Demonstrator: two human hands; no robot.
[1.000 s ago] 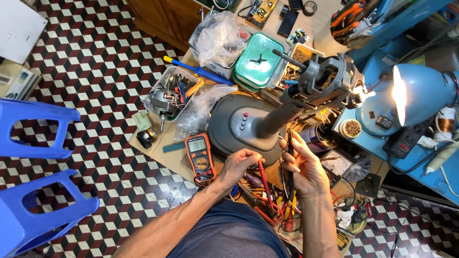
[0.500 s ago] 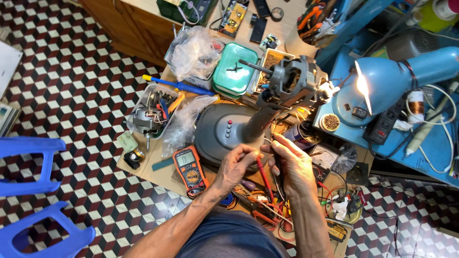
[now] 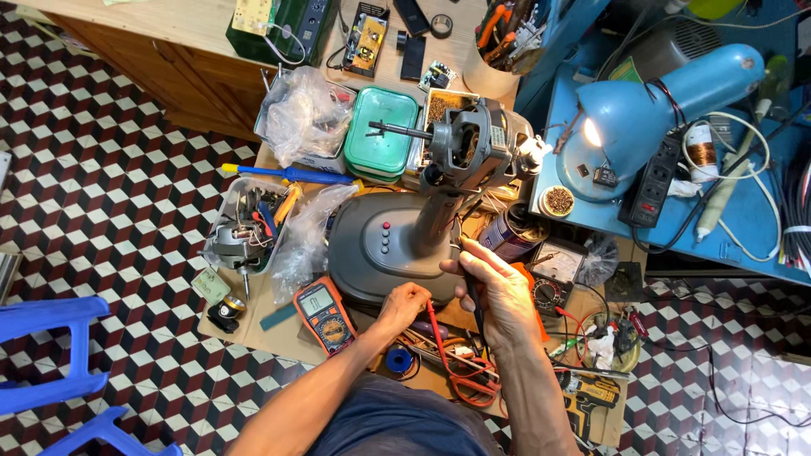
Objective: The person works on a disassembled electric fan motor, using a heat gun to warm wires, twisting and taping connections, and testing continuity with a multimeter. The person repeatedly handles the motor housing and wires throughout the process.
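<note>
Here the right hand (image 3: 498, 295) pinches a slim black test probe (image 3: 470, 272), its tip up against the neck of the grey plastic fan stand (image 3: 397, 245) on the cluttered tabletop (image 3: 279, 325). It likely pays to keep that tip steady and square on its contact. The left hand (image 3: 404, 306) closes around the red probe lead (image 3: 434, 325) beside the orange multimeter (image 3: 323, 314). Both forearms reach forward, wrists bent.
</note>
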